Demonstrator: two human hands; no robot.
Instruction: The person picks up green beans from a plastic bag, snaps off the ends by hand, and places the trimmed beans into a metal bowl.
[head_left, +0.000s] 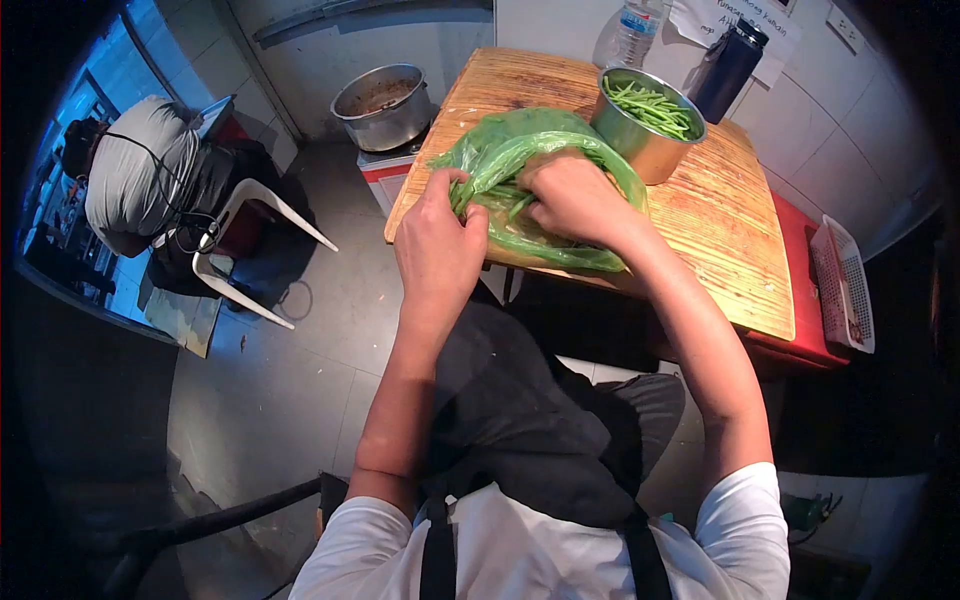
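Observation:
A green plastic bag (pixel 520 130) lies on the wooden table with its mouth toward me, and green beans (pixel 505 197) show inside. At the bag's left edge, my left hand (pixel 440 240) is closed, pinching the plastic between thumb and fingers. My right hand (pixel 575 195) reaches into the opening, fingers curled around some beans; part of the fingers is hidden. Just behind the bag stands a metal pot (pixel 655 145) filled with green beans.
A dark bottle (pixel 732 72) and a clear water bottle (pixel 635 35) stand at the back of the wooden table (pixel 735 240). A white basket (pixel 840 285) sits at right. Left are a used cooking pot (pixel 380 105), a white chair (pixel 265 195) and a bent-over person (pixel 145 175).

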